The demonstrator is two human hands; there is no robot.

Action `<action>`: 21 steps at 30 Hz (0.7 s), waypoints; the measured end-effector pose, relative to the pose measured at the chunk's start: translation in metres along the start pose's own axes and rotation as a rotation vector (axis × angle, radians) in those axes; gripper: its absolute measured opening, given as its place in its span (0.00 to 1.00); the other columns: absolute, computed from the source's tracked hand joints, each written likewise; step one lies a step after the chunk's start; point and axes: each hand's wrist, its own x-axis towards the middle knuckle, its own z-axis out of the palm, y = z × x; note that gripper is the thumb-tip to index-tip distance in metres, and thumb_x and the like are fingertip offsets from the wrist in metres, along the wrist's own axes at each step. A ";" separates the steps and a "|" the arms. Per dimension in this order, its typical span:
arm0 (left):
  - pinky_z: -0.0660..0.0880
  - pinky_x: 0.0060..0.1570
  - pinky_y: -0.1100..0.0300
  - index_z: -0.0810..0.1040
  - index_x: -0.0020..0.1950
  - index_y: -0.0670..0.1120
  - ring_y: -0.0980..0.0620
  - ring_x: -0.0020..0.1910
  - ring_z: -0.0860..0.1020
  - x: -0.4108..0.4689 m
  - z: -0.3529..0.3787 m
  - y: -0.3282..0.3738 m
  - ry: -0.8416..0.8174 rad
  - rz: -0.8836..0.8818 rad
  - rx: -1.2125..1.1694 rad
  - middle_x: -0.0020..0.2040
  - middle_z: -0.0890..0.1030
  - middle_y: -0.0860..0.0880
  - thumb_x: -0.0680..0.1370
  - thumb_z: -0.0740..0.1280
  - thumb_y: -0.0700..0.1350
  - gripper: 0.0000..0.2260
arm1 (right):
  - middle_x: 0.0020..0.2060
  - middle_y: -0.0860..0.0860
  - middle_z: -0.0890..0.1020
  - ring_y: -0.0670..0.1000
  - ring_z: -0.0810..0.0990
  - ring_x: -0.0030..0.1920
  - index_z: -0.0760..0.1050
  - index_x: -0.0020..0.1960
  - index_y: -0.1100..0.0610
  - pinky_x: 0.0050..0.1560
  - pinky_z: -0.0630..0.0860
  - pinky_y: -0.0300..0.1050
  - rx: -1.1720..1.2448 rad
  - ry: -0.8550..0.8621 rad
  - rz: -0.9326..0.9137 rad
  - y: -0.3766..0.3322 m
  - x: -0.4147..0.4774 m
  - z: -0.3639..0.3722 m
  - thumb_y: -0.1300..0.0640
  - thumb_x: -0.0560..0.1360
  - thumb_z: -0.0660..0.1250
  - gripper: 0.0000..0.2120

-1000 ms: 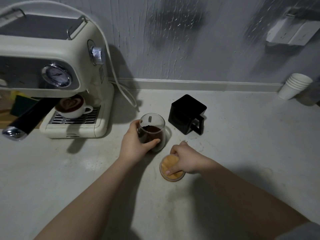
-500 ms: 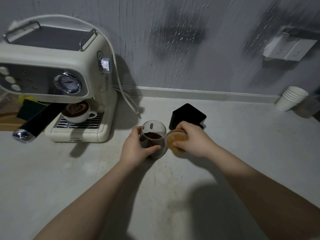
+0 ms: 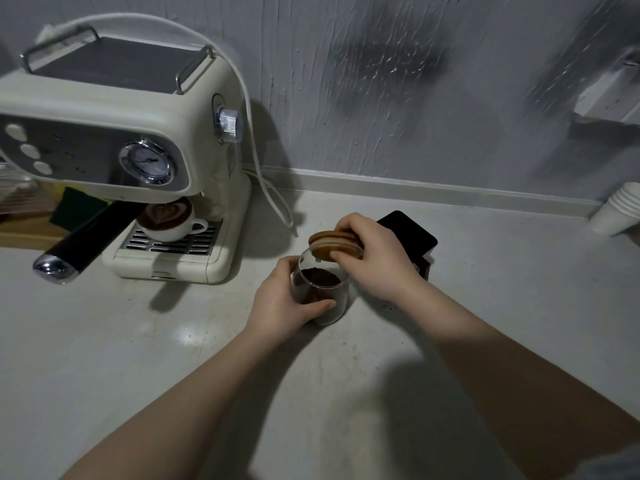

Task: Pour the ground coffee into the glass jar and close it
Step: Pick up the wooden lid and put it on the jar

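Observation:
A clear glass jar [image 3: 337, 303] stands on the pale counter, holding dark ground coffee [image 3: 320, 279] in its lower part. My left hand [image 3: 282, 301] wraps around the jar's left side. My right hand [image 3: 375, 258] grips a round wooden lid [image 3: 330, 247] with a pale seal ring, holding it tilted just above the jar's open mouth, over its far rim. A black square container [image 3: 410, 233] sits right behind my right hand, mostly hidden by it.
A cream espresso machine [image 3: 114, 133] stands at the left with a latte cup [image 3: 169, 220] on its drip tray and a black portafilter handle [image 3: 83, 240] sticking out toward me. Its white cord [image 3: 273, 199] trails beside it. Stacked white paper cups [image 3: 620, 213] are at the far right by the wall.
My right hand picked the wooden lid up from the counter in front of the jar, carried it round the right side and raised it over the jar's mouth. My left hand kept holding the jar.

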 end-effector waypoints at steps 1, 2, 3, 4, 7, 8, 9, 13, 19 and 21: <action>0.70 0.49 0.61 0.67 0.60 0.52 0.58 0.52 0.74 0.000 0.000 0.000 0.002 0.003 -0.002 0.55 0.76 0.57 0.57 0.76 0.61 0.36 | 0.43 0.49 0.77 0.50 0.75 0.43 0.72 0.50 0.53 0.43 0.72 0.46 -0.021 -0.004 -0.043 0.001 -0.002 0.003 0.59 0.69 0.70 0.11; 0.71 0.49 0.61 0.67 0.60 0.52 0.58 0.52 0.74 0.000 0.000 0.000 0.004 0.009 -0.003 0.55 0.77 0.56 0.58 0.76 0.60 0.36 | 0.43 0.49 0.77 0.50 0.75 0.43 0.72 0.50 0.54 0.42 0.73 0.48 -0.047 -0.011 -0.091 0.001 -0.005 0.007 0.60 0.70 0.69 0.11; 0.71 0.49 0.61 0.67 0.60 0.52 0.58 0.52 0.74 0.000 0.000 0.001 0.006 0.014 -0.003 0.55 0.77 0.56 0.58 0.76 0.60 0.35 | 0.43 0.51 0.78 0.51 0.75 0.43 0.72 0.51 0.54 0.42 0.73 0.50 -0.079 -0.025 -0.137 0.002 -0.007 0.009 0.60 0.70 0.68 0.11; 0.72 0.49 0.60 0.67 0.60 0.52 0.58 0.52 0.75 0.000 0.000 0.001 0.007 0.020 -0.005 0.54 0.77 0.55 0.58 0.77 0.59 0.35 | 0.44 0.52 0.79 0.53 0.76 0.45 0.72 0.52 0.55 0.43 0.74 0.51 -0.115 -0.046 -0.180 0.004 -0.009 0.012 0.61 0.69 0.68 0.12; 0.72 0.48 0.60 0.67 0.59 0.52 0.58 0.51 0.75 0.000 0.000 0.001 0.010 0.036 -0.008 0.53 0.78 0.56 0.59 0.78 0.57 0.34 | 0.49 0.54 0.80 0.56 0.76 0.50 0.74 0.55 0.57 0.47 0.76 0.53 -0.209 -0.127 -0.290 0.008 -0.013 0.019 0.64 0.68 0.67 0.15; 0.72 0.48 0.60 0.68 0.59 0.52 0.58 0.51 0.75 0.000 -0.001 0.001 0.015 0.039 -0.008 0.52 0.78 0.56 0.59 0.78 0.57 0.33 | 0.51 0.54 0.80 0.56 0.76 0.52 0.74 0.56 0.57 0.49 0.76 0.52 -0.223 -0.136 -0.309 0.010 -0.015 0.021 0.64 0.69 0.67 0.16; 0.72 0.48 0.60 0.68 0.59 0.52 0.58 0.51 0.75 0.000 -0.001 0.001 0.016 0.041 -0.009 0.52 0.78 0.56 0.59 0.78 0.57 0.33 | 0.53 0.54 0.80 0.55 0.76 0.53 0.74 0.57 0.57 0.51 0.76 0.51 -0.227 -0.137 -0.316 0.012 -0.016 0.021 0.62 0.70 0.68 0.16; 0.72 0.47 0.62 0.67 0.58 0.54 0.60 0.50 0.75 0.000 -0.001 0.001 0.006 0.041 -0.025 0.52 0.78 0.58 0.59 0.76 0.60 0.33 | 0.64 0.54 0.76 0.52 0.72 0.64 0.69 0.67 0.56 0.64 0.70 0.50 -0.225 -0.175 -0.347 0.022 -0.022 0.019 0.50 0.76 0.64 0.22; 0.73 0.49 0.59 0.67 0.60 0.52 0.60 0.53 0.75 0.000 -0.001 -0.001 -0.002 0.056 -0.009 0.54 0.78 0.56 0.59 0.76 0.61 0.35 | 0.71 0.57 0.66 0.54 0.61 0.72 0.64 0.71 0.61 0.72 0.58 0.54 -0.257 -0.230 -0.378 0.031 -0.026 0.021 0.56 0.78 0.61 0.22; 0.73 0.50 0.59 0.67 0.61 0.53 0.60 0.53 0.75 -0.001 -0.001 -0.001 0.000 0.057 -0.010 0.55 0.77 0.56 0.59 0.76 0.61 0.35 | 0.71 0.57 0.65 0.54 0.59 0.73 0.63 0.71 0.61 0.72 0.56 0.54 -0.239 -0.237 -0.376 0.033 -0.027 0.023 0.58 0.78 0.61 0.22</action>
